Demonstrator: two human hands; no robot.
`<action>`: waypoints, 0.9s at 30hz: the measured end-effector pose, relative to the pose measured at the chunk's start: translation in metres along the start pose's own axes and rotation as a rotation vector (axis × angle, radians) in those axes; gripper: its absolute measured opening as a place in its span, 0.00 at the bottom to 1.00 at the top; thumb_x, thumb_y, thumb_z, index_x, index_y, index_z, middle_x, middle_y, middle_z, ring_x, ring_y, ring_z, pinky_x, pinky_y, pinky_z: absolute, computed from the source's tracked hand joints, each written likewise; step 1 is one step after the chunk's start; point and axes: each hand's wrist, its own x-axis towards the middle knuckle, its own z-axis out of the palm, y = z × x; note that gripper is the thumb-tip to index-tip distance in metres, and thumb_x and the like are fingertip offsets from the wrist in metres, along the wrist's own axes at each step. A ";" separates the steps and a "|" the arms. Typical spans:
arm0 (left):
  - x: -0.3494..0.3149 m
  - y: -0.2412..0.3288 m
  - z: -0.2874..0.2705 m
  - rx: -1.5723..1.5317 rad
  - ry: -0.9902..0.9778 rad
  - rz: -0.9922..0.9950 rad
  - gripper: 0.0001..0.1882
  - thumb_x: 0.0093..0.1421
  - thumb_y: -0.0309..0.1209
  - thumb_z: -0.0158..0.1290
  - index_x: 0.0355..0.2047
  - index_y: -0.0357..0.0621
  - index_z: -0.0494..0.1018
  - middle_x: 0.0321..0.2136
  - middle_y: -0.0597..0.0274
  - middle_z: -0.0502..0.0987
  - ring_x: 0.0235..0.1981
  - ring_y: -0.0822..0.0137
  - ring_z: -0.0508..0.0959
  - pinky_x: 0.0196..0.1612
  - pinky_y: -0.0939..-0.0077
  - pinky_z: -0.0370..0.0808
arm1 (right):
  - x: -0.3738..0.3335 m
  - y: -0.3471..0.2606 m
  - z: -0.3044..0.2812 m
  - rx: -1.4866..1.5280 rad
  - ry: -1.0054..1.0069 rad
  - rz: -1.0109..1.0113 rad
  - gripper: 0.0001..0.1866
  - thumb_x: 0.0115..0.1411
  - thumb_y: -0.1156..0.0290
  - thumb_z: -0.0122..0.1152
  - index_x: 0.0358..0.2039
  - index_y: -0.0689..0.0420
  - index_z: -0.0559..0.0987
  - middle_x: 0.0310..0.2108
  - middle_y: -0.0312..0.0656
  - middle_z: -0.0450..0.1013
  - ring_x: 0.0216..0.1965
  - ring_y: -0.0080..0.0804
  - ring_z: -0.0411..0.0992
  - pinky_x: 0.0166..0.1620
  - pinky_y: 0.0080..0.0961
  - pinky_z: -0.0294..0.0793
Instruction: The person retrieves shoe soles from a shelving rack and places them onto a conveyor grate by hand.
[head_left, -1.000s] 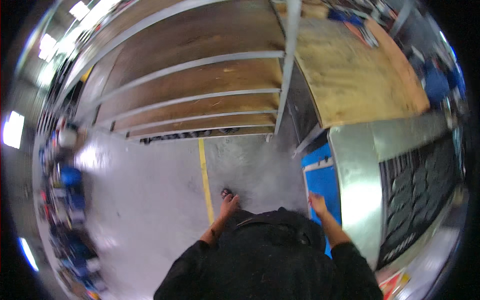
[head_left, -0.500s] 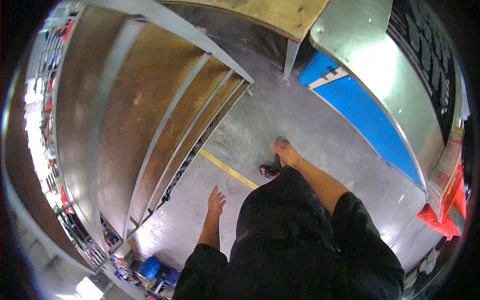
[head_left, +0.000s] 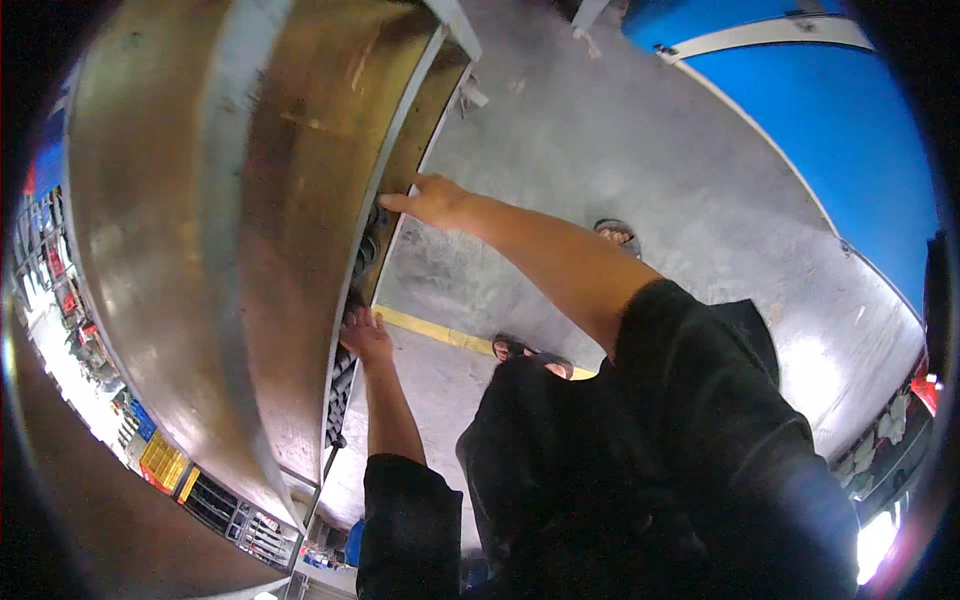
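Note:
Both my arms stretch left to the lowest level of a shelving rack (head_left: 300, 220). There, a row of dark, ridged parts (head_left: 339, 405) lies along the edge; their kind is too unclear to name. My left hand (head_left: 367, 336) is at this row, its fingers apart and reaching over the dark parts, some fingertips hidden among them. Farther up the same edge is my right hand (head_left: 432, 202), with a finger extended toward the shelf opening and nothing visible in its grasp. Other dark curved pieces (head_left: 366, 257) sit between the two hands.
Below me is a grey concrete floor (head_left: 560, 130) with a yellow line (head_left: 440, 331) across it. My sandalled feet (head_left: 618, 236) stand on it. A blue panel (head_left: 800, 120) with a pale strip is at the right. Bins and a yellow crate (head_left: 162, 460) show at far left.
Both hands have moved to the rack's lowest shelf, the right one across from beside my knee. My view has turned and come lower and closer to the rack.

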 end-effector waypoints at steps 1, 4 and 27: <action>0.034 0.000 0.010 0.267 -0.053 0.191 0.45 0.66 0.63 0.46 0.75 0.58 0.48 0.72 0.55 0.58 0.73 0.51 0.56 0.73 0.50 0.49 | 0.058 0.026 0.010 -0.153 0.096 -0.171 0.46 0.61 0.33 0.54 0.67 0.58 0.69 0.62 0.61 0.68 0.62 0.53 0.70 0.64 0.44 0.69; 0.109 0.047 -0.029 1.056 -0.067 0.838 0.44 0.63 0.60 0.53 0.73 0.53 0.56 0.71 0.54 0.62 0.71 0.49 0.60 0.72 0.51 0.54 | 0.140 -0.003 0.063 -0.384 -0.014 -0.435 0.42 0.61 0.40 0.58 0.68 0.54 0.69 0.67 0.54 0.66 0.67 0.51 0.65 0.67 0.47 0.65; 0.116 0.016 0.077 0.949 -0.438 0.978 0.36 0.67 0.54 0.51 0.70 0.48 0.63 0.71 0.54 0.63 0.72 0.47 0.58 0.76 0.50 0.48 | 0.142 -0.081 -0.027 0.574 -0.219 0.396 0.34 0.66 0.52 0.59 0.68 0.56 0.69 0.68 0.45 0.66 0.66 0.39 0.64 0.65 0.39 0.65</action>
